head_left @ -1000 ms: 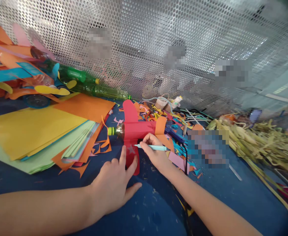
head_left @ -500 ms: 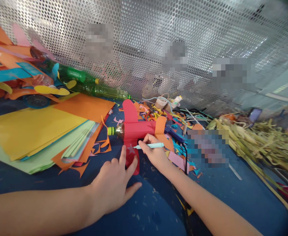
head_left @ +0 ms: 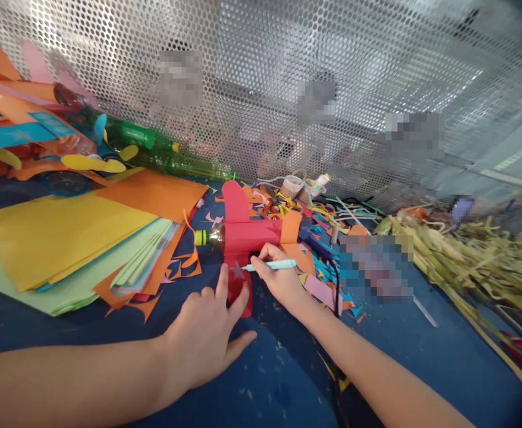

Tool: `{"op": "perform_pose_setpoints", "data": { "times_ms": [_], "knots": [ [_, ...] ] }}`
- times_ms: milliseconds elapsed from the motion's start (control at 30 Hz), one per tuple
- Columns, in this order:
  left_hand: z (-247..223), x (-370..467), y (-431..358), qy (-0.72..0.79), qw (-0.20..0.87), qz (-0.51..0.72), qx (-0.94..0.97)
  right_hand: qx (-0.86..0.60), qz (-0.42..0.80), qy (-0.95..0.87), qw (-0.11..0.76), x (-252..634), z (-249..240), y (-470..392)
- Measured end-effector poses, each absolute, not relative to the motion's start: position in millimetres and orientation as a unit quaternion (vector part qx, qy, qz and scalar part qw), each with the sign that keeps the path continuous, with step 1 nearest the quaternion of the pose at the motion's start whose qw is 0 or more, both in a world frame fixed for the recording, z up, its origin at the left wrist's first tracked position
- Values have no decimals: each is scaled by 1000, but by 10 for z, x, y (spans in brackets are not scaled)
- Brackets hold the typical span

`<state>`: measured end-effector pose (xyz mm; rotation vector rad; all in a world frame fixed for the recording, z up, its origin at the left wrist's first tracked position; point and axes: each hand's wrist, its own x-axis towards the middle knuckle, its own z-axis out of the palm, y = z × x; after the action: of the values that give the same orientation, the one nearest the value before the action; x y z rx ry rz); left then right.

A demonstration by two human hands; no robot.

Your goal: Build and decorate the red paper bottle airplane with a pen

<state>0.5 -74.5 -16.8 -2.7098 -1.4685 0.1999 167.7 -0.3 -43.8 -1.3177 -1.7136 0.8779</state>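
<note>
A toy plane lies on the blue table, made from a plastic bottle (head_left: 217, 236) with a yellow-green cap and wrapped in red paper (head_left: 258, 233). Its near red paper wing (head_left: 245, 306) carries a pale star. My left hand (head_left: 205, 330) has its fingers spread, with fingertips resting on that wing. Between the fingers of my right hand (head_left: 279, 273) is a light-blue marker (head_left: 273, 264), its tip at the star's right side. An orange paper tail piece (head_left: 290, 229) stands at the bottle's right end.
Stacked coloured paper sheets (head_left: 65, 238) lie to the left, below paper-and-bottle models (head_left: 42, 137). Green bottles (head_left: 189, 165) rest against the perforated metal screen (head_left: 261, 77). Paper scraps (head_left: 318, 288), a dark blue glue gun (head_left: 317, 242) with its black cord, and dry husks (head_left: 457, 255) are rightward.
Almost nothing differs. Both hands, the marker and the paper plane keep the same places; only the camera view shifts very slightly.
</note>
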Motion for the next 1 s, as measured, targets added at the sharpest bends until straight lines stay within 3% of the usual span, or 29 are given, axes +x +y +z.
{"op": "perform_pose_setpoints", "data": {
  "times_ms": [1000],
  "knots": [
    [-186, 13, -743, -479, 27, 67, -875, -522, 344, -673, 394, 1686, -467, 26]
  ]
}}
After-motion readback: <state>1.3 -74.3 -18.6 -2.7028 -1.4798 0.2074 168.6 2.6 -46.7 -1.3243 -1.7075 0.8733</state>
